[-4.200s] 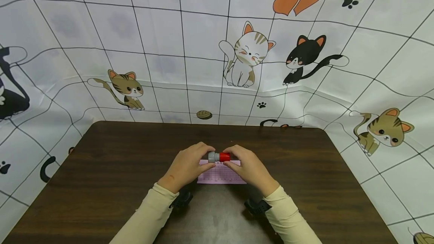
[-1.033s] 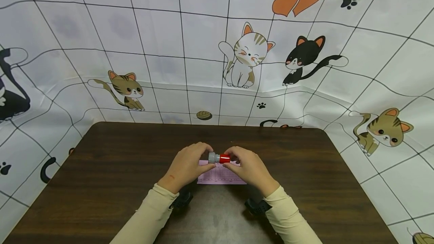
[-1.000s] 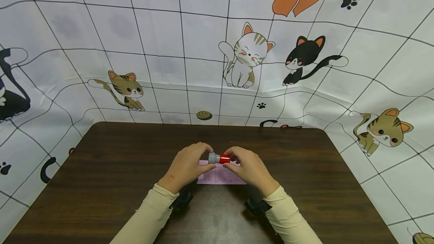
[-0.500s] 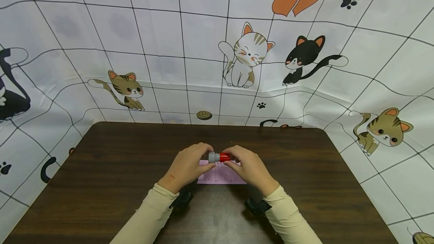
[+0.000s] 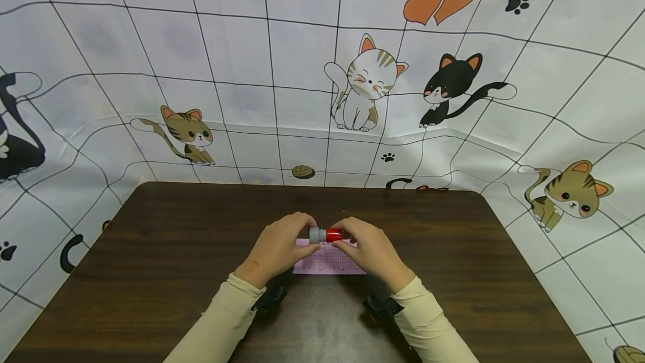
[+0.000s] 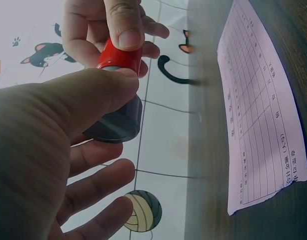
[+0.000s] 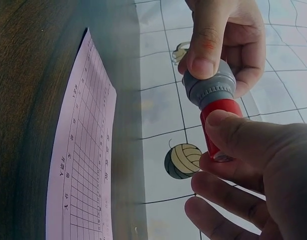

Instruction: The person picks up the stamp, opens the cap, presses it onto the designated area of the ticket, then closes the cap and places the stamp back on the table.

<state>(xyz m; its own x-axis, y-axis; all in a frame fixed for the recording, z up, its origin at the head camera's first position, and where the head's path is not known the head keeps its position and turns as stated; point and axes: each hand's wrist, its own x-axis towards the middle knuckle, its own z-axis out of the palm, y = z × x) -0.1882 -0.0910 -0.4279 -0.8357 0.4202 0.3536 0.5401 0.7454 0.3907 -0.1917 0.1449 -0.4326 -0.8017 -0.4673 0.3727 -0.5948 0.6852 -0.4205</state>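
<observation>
1. nearest, cream sleeves (image 5: 214, 321), a black camera (image 5: 272, 296) at each wrist.
2. a pink slip (image 5: 327, 262), printed with a grid, lies on the brown tabletop (image 5: 191, 240).
3. above it, off the tabletop, the tube (image 7: 218, 100) is held crosswise: the left hand's (image 5: 282, 245) fingers pinch its grey end, the right hand's (image 5: 370, 248) fingers its red end.
4. beyond, a white sheet (image 5: 242, 49) with cartoon cats.

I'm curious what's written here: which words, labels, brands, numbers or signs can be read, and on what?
"合计金额(大写)", apparently, on the pink slip.
The slip's other printed characters: too small or blurred to read surely.
Red-and-gray object: no readable text visible.
Wall covering: drawings, no words visible.
</observation>
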